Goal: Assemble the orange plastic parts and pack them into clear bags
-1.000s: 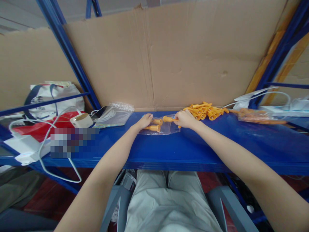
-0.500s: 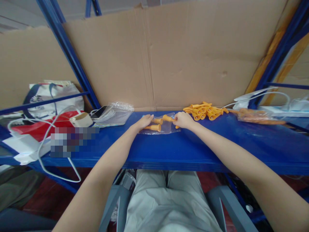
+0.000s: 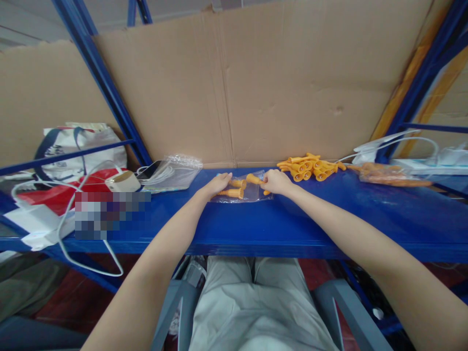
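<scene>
A clear plastic bag (image 3: pixel 252 196) lies flat on the blue shelf between my hands, with a few orange pieces with flared, hollow ends in or on it. My left hand (image 3: pixel 220 183) grips the bag's left end, its fingers closed beside two orange pieces (image 3: pixel 234 193). At the other end, my right hand (image 3: pixel 277 182) pinches the narrow end of one orange flared piece (image 3: pixel 253 179), whose wide end points left. Whether the right fingers also hold the film cannot be made out. Just beyond the right hand sits a pile of similar orange pieces (image 3: pixel 309 167).
A filled bag of orange pieces (image 3: pixel 393 175) lies on the right of the blue shelf (image 3: pixel 256 231). To the left are a phone in a plastic sleeve (image 3: pixel 171 173), a white charger (image 3: pixel 122 180), cables and a cloth bag (image 3: pixel 84 151). Cardboard (image 3: pixel 285 83) walls the back.
</scene>
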Motion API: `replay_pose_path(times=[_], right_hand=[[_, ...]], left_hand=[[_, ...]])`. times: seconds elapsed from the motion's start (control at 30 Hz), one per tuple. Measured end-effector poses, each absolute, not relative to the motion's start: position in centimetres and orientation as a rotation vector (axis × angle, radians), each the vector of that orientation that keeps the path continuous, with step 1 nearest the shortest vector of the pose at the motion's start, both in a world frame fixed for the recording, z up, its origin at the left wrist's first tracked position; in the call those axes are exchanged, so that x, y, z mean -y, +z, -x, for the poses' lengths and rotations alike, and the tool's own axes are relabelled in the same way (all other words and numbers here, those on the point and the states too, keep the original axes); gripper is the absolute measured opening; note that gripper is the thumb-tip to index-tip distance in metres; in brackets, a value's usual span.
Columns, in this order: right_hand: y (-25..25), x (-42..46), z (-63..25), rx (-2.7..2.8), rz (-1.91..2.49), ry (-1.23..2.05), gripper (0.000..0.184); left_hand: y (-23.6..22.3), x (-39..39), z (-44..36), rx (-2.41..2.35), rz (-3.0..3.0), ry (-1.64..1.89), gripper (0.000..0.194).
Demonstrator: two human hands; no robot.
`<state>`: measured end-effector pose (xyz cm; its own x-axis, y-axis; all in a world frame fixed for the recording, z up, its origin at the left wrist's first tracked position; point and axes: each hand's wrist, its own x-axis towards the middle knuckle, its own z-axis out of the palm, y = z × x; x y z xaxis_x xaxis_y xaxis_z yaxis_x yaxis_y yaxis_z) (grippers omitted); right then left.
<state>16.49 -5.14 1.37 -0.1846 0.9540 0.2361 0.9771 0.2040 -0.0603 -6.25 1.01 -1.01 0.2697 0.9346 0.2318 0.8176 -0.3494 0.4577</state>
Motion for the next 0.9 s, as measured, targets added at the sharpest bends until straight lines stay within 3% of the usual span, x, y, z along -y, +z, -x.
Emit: replay_pose_path(times=[0.47,0.73,0.9], right_hand=[[0.6,5.2,-16.5,2.368,1.675,-0.185,0.024],[-1.5,3.0,-16.5,2.276,1.308,-0.161,0.02],[-1.2,3.1,-16.4,2.184,1.347,-0.105,0.041]], left_hand=[[-1.6,-0.6,5.6,-1.442,-1.912,1.016,0.044],[-1.7,-0.7,5.0,-1.434,-1.798,1.188,0.04],[-2.0,-1.5,5.1,-1.575,-1.819,1.216,0.039]])
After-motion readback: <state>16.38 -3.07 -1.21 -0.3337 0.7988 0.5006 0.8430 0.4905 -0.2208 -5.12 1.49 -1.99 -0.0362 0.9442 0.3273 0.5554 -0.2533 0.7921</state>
